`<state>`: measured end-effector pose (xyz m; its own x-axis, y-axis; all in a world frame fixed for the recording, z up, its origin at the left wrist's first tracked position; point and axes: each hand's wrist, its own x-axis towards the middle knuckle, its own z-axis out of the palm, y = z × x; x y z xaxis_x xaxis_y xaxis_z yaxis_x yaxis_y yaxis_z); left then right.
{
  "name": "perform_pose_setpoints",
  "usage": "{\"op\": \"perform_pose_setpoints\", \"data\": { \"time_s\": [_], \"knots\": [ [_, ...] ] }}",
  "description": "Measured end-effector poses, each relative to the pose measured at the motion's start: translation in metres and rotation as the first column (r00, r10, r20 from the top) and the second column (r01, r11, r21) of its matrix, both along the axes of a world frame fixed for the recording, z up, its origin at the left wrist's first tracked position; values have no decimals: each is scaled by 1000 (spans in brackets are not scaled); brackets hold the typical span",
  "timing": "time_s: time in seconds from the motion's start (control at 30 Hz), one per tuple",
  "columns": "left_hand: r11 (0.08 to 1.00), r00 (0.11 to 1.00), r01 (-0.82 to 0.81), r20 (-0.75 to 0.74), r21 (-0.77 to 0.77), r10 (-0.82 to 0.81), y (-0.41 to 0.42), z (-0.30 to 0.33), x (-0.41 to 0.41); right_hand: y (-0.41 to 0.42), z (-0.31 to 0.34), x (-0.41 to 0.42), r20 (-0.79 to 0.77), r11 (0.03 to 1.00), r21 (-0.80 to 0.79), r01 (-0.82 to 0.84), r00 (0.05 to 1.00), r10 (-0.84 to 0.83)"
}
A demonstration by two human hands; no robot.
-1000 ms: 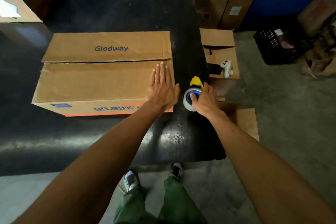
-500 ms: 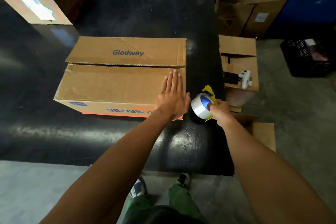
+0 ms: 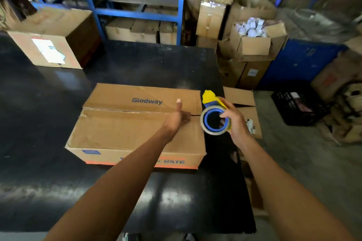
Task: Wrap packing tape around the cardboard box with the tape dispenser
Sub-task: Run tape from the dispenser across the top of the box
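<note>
The one word that reads clearly is "Glodway", printed in dark blue on the far top flap of the cardboard box (image 3: 137, 123) lying on the black table (image 3: 39, 103). Along the box's near side runs an orange band with blue lettering, partly hidden behind the left forearm; the visible end is too blurred to read for certain. A small blue mark sits at the left of that side, illegible. A second carton (image 3: 52, 41) at the table's far left corner carries a white paper label (image 3: 49, 50), its print too small to make out.
</note>
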<state>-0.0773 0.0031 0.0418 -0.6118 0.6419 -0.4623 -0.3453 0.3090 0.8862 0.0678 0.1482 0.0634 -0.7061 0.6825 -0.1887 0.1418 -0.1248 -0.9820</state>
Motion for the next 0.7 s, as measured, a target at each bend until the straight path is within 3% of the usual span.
{"op": "perform_pose_setpoints", "data": {
  "time_s": [0.1, 0.2, 0.3, 0.4, 0.5, 0.7],
  "knots": [
    [995, 971, -74, 234, 64, 57, -23, 32, -45, -26, 35, -28, -5, 970, 202, -133, 991, 137],
    [979, 924, -91, 382, 184, 14, -64, 60, -87, -58, 52, -59, -30, 877, 459, -143, 984, 176],
    [943, 885, -170, 466, 287, 18, -101, 76, -125, -80, 53, -92, -11, 625, 772, -115, 981, 194],
    [928, 892, -182, 452, 326, 17, -133, 81, -147, -105, 38, -122, 110, 350, 916, -194, 963, 246],
    [956, 932, -143, 360, 255, 43, -161, 78, -161, -130, 22, -145, 152, 335, 909, -249, 945, 290],
    [953, 893, -278, 399, 124, 208, -196, 56, -199, -171, 14, -185, 27, 462, 861, -212, 927, 375]
  ]
}}
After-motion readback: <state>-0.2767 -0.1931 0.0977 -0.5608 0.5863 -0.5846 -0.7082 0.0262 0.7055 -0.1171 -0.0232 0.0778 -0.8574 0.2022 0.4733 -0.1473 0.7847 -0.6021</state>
